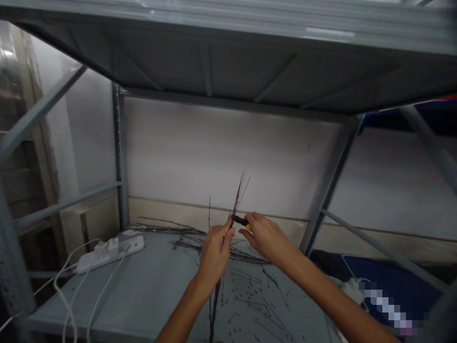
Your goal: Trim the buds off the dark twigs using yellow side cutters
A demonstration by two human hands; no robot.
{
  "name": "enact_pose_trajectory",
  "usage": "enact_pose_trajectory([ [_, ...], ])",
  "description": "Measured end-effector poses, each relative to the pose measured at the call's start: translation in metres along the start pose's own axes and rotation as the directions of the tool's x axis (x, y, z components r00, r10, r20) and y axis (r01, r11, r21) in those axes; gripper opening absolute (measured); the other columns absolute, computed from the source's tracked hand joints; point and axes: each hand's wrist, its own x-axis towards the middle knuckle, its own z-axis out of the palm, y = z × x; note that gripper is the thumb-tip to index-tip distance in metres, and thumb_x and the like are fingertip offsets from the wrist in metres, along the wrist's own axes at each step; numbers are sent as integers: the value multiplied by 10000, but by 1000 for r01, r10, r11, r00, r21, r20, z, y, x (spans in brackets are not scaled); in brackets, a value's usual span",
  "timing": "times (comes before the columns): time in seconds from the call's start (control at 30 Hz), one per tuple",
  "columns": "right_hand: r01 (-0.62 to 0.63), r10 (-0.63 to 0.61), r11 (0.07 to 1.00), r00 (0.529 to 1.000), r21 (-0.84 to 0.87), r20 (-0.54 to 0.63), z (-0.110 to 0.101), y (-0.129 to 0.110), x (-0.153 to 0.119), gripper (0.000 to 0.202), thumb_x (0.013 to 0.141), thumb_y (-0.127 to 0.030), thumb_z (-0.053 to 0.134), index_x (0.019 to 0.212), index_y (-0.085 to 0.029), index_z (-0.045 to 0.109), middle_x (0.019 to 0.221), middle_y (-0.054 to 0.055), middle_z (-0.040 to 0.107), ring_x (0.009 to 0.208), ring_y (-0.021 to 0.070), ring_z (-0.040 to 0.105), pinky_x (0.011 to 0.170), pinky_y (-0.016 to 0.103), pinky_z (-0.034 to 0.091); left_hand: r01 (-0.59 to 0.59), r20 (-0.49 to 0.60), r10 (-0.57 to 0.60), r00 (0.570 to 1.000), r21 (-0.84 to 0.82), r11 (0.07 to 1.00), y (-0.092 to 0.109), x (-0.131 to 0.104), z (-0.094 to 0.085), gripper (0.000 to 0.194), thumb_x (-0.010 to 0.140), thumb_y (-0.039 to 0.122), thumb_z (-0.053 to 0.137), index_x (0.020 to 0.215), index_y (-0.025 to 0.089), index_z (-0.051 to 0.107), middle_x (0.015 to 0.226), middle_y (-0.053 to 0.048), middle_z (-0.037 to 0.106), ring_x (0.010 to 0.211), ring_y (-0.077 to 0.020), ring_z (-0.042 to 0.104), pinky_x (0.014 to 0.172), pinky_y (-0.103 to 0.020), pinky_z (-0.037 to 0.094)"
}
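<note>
My left hand is closed around a thin, dark, branching twig held upright. Its lower stem runs down past the wrist, and its fine tips rise above the fingers against the wall. From the right, my right hand grips black-and-yellow pliers, whose handles are mostly covered by the fingers. The dark jaws meet the twig just above my left fingertips; whether they are closed on it is too small to tell. Behind both hands, more dark twigs lie across the shelf.
Cut twig pieces and small dark bits litter the grey shelf at front right. A white power strip with plugged-in cables sits at left. Metal posts frame the space, with an upper shelf overhead. Blue material lies beyond the right side.
</note>
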Motion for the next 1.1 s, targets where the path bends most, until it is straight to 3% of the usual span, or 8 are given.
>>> enact_pose_trajectory([
  [0.13,-15,15,1000,1000,10,-1,-1,3,2,180,967,-322,581,1023,-153,608,953,108,706,865,262,698,678,328,425,6,-4,-6,1000,-12,1000,-4,-1,-1,407,1011,362,466,1348,226,649,999,-99,742,999,-261,634,922,-382,475],
  [0.63,56,-55,998,997,21,-59,-6,1,8,169,957,-315,567,947,-164,641,908,98,712,770,229,684,621,322,385,18,1,-18,1000,50,999,-5,-5,0,432,1013,354,474,1416,244,585,1016,-93,736,1001,-260,624,909,-375,470],
  [0.9,34,-34,999,999,11,14,-8,4,13,219,978,-328,550,907,-173,688,854,111,735,775,237,704,633,310,407,11,13,-12,1000,42,999,0,-4,-4,421,1014,348,470,1405,258,597,1048,-88,744,1033,-264,625,933,-377,463],
  [1.1,-7,7,1000,999,-8,36,-7,3,16,346,987,-445,543,904,-167,732,824,136,748,741,258,726,601,306,416,22,13,-22,1000,27,999,2,-4,-5,426,1012,352,465,1406,259,598,980,-86,734,983,-262,625,919,-372,465],
])
